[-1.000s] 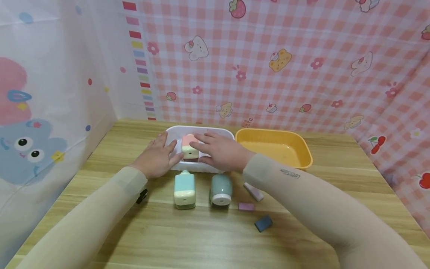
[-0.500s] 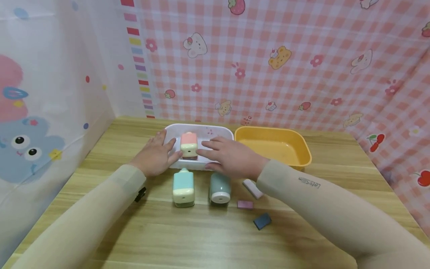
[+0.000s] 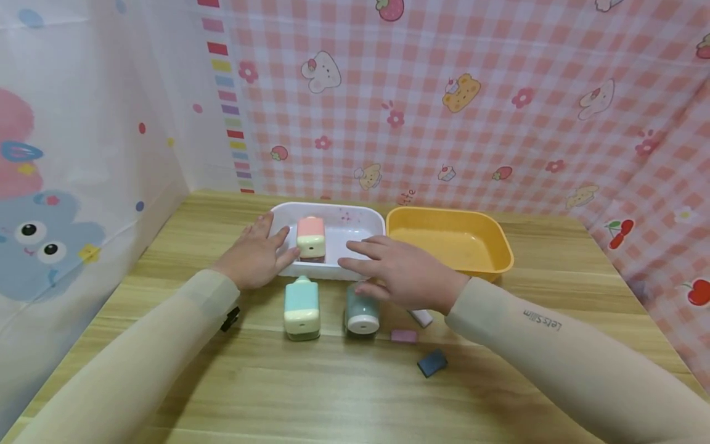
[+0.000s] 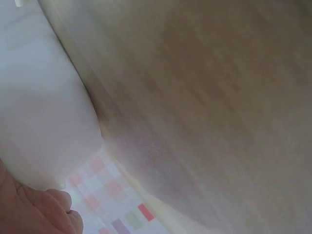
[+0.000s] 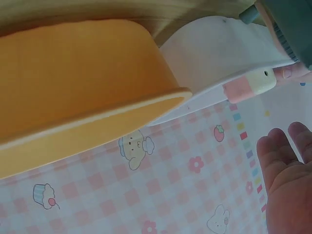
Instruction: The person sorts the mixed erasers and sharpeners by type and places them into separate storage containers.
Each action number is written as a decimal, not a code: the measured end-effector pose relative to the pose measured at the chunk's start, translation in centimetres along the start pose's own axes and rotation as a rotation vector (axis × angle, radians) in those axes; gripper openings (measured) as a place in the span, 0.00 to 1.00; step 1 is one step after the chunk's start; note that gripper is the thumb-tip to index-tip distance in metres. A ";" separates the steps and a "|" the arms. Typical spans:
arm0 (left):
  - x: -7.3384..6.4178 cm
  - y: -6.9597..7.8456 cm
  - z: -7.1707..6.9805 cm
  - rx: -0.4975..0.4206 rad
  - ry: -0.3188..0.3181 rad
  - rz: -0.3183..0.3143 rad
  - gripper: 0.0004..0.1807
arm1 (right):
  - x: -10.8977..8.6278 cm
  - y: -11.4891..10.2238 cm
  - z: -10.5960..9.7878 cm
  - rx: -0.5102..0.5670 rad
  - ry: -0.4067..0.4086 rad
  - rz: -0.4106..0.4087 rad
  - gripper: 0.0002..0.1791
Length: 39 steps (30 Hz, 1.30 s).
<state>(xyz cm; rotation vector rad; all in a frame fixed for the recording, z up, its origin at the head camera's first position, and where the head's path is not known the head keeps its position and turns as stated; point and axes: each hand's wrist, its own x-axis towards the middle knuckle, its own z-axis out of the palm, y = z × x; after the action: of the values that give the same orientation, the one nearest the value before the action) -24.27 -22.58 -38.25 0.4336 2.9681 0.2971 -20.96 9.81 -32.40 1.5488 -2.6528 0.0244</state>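
Observation:
A pink-and-cream pencil sharpener (image 3: 311,239) stands in the left part of the white tray (image 3: 363,214). My left hand (image 3: 252,256) lies at the tray's left end with fingers spread, its thumb reaching over the front rim close to that sharpener. Above the front right of the tray hovers my right hand (image 3: 407,268), fingers loosely extended and holding nothing. Its thumb overlaps the top of a grey-green pencil sharpener (image 3: 363,308) in the head view. Left of that stands a turquoise-and-cream pencil sharpener (image 3: 302,308), in front of the tray.
To the right of the white tray sits a yellow tray (image 3: 449,240). On the wooden table (image 3: 344,394) lie a white eraser (image 3: 421,317), partly hidden by my right hand, a pink eraser (image 3: 403,336) and a dark blue eraser (image 3: 432,363). A checked cloth (image 3: 421,111) hangs behind.
My right hand has drawn back from the pink-and-cream sharpener, moving right and nearer to me, over the grey-green sharpener. The left hand stays at the tray's left end.

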 end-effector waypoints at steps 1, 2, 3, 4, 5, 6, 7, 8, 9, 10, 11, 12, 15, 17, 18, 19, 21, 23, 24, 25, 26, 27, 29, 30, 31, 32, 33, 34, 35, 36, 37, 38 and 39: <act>0.0 0.0 0.0 0.000 0.000 0.001 0.49 | -0.2 0.0 0.0 0.004 0.001 0.001 0.32; 0.0 0.0 0.0 -0.001 -0.002 0.001 0.49 | -0.4 -0.1 0.1 0.008 0.001 0.000 0.33; 0.0 0.0 0.0 -0.002 -0.002 0.001 0.49 | -0.6 -0.1 0.2 0.010 0.002 0.000 0.33; -0.1 0.0 0.0 -0.002 -0.003 0.002 0.49 | -0.8 -0.1 0.3 0.013 0.004 -0.001 0.33; -0.1 0.0 -0.1 -0.004 -0.004 0.001 0.49 | -1.0 -0.1 0.4 0.018 0.007 -0.001 0.33; -0.1 0.1 -0.1 -0.007 -0.005 0.000 0.48 | -1.2 -0.2 0.5 0.023 0.009 -0.001 0.33; -0.1 0.1 -0.1 -0.009 -0.006 -0.002 0.48 | -1.4 -0.2 0.6 0.027 0.012 -0.001 0.33; -0.1 0.1 -0.2 -0.010 -0.007 -0.002 0.48 | -1.6 -0.2 0.7 0.032 0.017 -0.003 0.33; -0.1 0.2 -0.2 -0.010 -0.009 -0.004 0.48 | -1.7 -0.2 0.8 0.037 0.023 -0.005 0.33; -0.1 0.2 -0.2 -0.010 -0.009 -0.005 0.48 | -1.9 -0.2 0.9 0.039 0.029 -0.011 0.33; -0.1 0.2 -0.2 -0.010 -0.010 -0.006 0.48 | -2.1 -0.2 1.0 0.041 0.034 -0.015 0.33; -0.1 0.2 -0.2 -0.010 -0.011 -0.007 0.48 | -2.2 -0.2 1.1 0.042 0.036 -0.019 0.33; -0.1 0.2 -0.2 -0.009 -0.009 -0.009 0.48 | -2.6 -0.3 1.4 0.045 0.032 -0.023 0.34; 0.0 0.1 -0.2 -0.011 -0.006 -0.008 0.48 | -2.8 -0.3 1.5 0.050 0.023 -0.021 0.34; 0.0 0.1 -0.1 -0.010 -0.005 -0.007 0.48 | -2.9 -0.3 1.6 0.053 0.019 -0.021 0.34; 0.0 0.1 -0.1 -0.008 -0.004 -0.004 0.48 | -3.0 -0.4 1.7 0.057 0.018 -0.023 0.34; 0.0 0.1 0.0 -0.005 -0.003 0.000 0.48 | -3.2 -0.4 1.9 0.064 0.022 -0.029 0.34; 0.0 0.1 0.0 -0.003 -0.002 0.005 0.48 | -3.4 -0.5 2.1 0.063 0.029 -0.038 0.34; 0.0 0.1 0.0 -0.001 -0.003 0.006 0.48 | -3.4 -0.5 2.2 0.060 0.031 -0.044 0.34; 0.0 0.1 0.0 -0.001 -0.002 0.007 0.48 | -3.5 -0.6 2.3 0.055 0.034 -0.047 0.34; 0.0 0.1 0.0 -0.002 -0.003 0.007 0.48 | -3.5 -0.6 2.4 0.051 0.038 -0.051 0.34; 0.0 0.1 0.0 -0.002 -0.002 0.007 0.48 | -3.6 -0.6 2.5 0.046 0.040 -0.056 0.34; 0.0 0.1 0.0 -0.001 -0.003 0.007 0.48 | -3.6 -0.6 2.7 0.036 0.048 -0.068 0.34; 0.0 0.1 -0.1 0.000 -0.003 0.006 0.48 | -3.6 -0.6 2.8 0.033 0.052 -0.073 0.34; 0.0 0.2 -0.1 0.001 -0.004 0.007 0.48 | -3.7 -0.7 2.8 0.033 0.057 -0.077 0.34; -0.1 0.2 -0.1 0.001 -0.004 0.007 0.48 | -3.7 -0.7 2.9 0.032 0.061 -0.082 0.34; -0.1 0.2 -0.1 0.001 -0.003 0.007 0.48 | -3.7 -0.7 2.9 0.033 0.063 -0.085 0.35; -0.1 0.2 -0.2 0.000 -0.003 0.006 0.48 | -3.7 -0.7 3.0 0.033 0.062 -0.086 0.35; -0.1 0.2 -0.2 0.000 -0.003 0.006 0.48 | -3.7 -0.8 3.0 0.034 0.057 -0.085 0.35; -0.1 0.2 -0.2 -0.002 -0.003 0.006 0.48 | -3.7 -0.8 3.1 0.035 0.048 -0.081 0.35; -0.1 0.2 -0.2 -0.004 -0.003 0.006 0.47 | -3.8 -0.8 3.1 0.037 0.037 -0.076 0.35; -0.1 0.2 -0.2 -0.005 -0.002 0.006 0.47 | -3.8 -0.9 3.2 0.038 0.025 -0.072 0.36; -0.1 0.2 -0.2 -0.006 -0.003 0.005 0.47 | -3.8 -0.9 3.2 0.042 0.012 -0.066 0.36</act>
<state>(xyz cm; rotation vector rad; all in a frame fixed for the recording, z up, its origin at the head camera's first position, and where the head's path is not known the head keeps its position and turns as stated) -24.14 -22.41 -38.00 0.4410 2.9626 0.3051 -18.48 12.52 -35.89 1.6427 -2.6065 0.0866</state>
